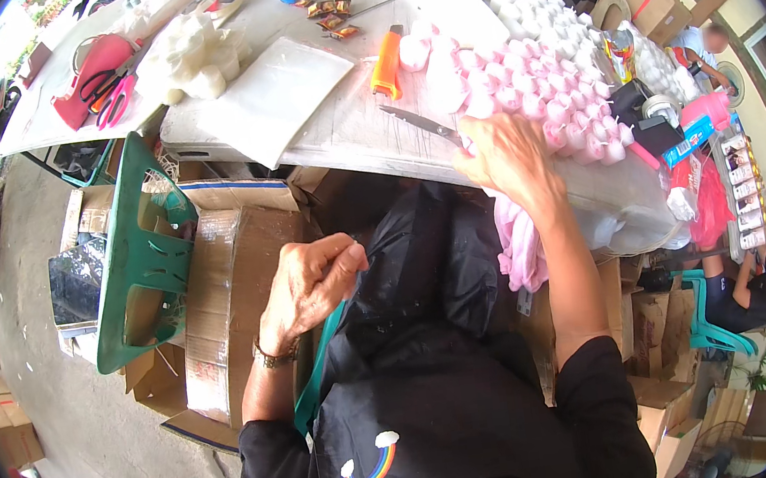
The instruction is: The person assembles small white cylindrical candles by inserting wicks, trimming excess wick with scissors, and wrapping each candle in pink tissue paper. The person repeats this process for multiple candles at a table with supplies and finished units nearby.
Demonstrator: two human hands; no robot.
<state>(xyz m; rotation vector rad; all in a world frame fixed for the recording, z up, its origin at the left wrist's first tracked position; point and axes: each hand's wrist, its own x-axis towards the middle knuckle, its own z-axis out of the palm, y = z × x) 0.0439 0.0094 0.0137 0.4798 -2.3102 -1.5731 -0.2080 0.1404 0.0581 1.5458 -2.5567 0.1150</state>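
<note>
My right hand [510, 154] is at the table's near edge, fingers curled over the near end of a narrow dark metal blade [422, 123]. The blade's tip points away to the left, and its handle is hidden under the fingers. Beside this hand lie many pink puffed, knotted pieces [526, 81] in rows. A bunched pink strip [521, 247] hangs over the table edge below my right wrist. My left hand [312, 280] is raised above my lap, thumb and fingers pressed together; what it holds, if anything, cannot be made out.
An orange cutter [388, 61], a clear plastic sheet [277, 95] and pink-handled scissors [117, 101] lie on the white table [364, 151]. White knotted pieces [542, 18] are farther back. A green plastic chair [144, 257] and cardboard boxes [234, 303] stand left. Other people are across and at right.
</note>
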